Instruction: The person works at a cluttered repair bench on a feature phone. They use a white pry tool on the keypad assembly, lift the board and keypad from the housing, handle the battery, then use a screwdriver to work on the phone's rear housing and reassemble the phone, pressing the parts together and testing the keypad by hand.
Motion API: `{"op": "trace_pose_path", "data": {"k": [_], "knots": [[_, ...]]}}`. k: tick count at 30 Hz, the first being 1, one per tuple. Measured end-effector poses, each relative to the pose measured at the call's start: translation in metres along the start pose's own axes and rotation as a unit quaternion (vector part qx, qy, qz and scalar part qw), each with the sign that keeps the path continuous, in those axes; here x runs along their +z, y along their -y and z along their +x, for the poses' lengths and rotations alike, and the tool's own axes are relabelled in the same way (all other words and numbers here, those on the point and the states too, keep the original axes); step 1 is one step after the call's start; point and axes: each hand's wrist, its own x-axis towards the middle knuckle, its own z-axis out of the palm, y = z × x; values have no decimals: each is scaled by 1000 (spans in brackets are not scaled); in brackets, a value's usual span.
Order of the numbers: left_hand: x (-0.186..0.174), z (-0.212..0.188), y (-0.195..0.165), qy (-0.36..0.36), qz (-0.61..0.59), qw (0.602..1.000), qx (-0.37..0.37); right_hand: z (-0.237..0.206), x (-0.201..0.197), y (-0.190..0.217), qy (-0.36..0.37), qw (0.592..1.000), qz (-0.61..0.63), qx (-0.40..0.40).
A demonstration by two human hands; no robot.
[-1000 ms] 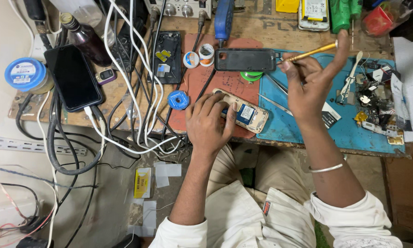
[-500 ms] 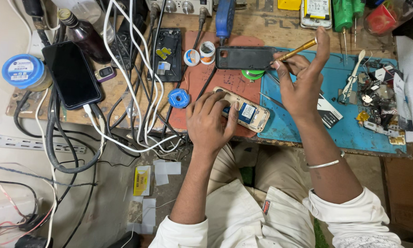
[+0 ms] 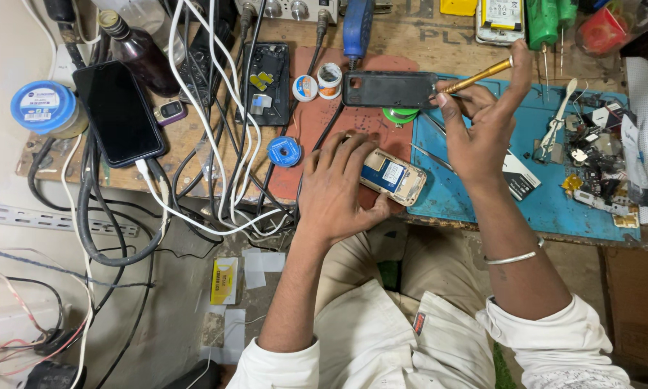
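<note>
We see a small opened phone (image 3: pixel 392 176) lying near the middle of the frame, at the front edge of the counter (image 3: pixel 439 32). Its back is off, and a blue part with a white label shows inside its gold-coloured frame. It lies partly on a red mat (image 3: pixel 317 122) and partly on a blue mat (image 3: pixel 475 194).

The left hand (image 3: pixel 336 193) lies flat on the left end of the phone, with the fingers spread and pressing down on it. The right hand (image 3: pixel 485 126) is lifted above the blue mat, to the upper right of the phone. Its fingers are pinched around a thin gold-coloured screwdriver (image 3: pixel 477 75), which slants up to the right. A silver bangle (image 3: pixel 513 258) sits on the right arm.

Just above the phone lies a dark back cover (image 3: pixel 387 89), with a green round thing (image 3: pixel 400 115) peeking out under it. Left of the cover stand two small rolls (image 3: pixel 317 83). A little blue spool (image 3: pixel 283 152) lies just left of the left hand.

Further left, many white and black cables (image 3: pixel 216 144) cross the counter. A black phone (image 3: pixel 119 112) with a dark screen lies in the upper left, plugged into a white cable. Beside it is a round tub with a blue lid (image 3: pixel 43 106) and a dark bottle (image 3: pixel 140 54).

On the right side of the blue mat we see a heap of small parts (image 3: pixel 598 155) and a white tool (image 3: pixel 558 122).
</note>
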Motion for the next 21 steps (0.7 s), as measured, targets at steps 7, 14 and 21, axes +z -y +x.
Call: {"op": "trace_pose_path", "data": {"k": [7,14,21], "knots": [[5,-1,5,-13,-42,999,-2,-15,5,27,8,995,85,59],[8,-1,8,-17,-52,998,-8,-49,21,53,41,986,116,112],[6,1,6,-16,-54,998,-14,-63,24,58,37,986,127,105]]}}
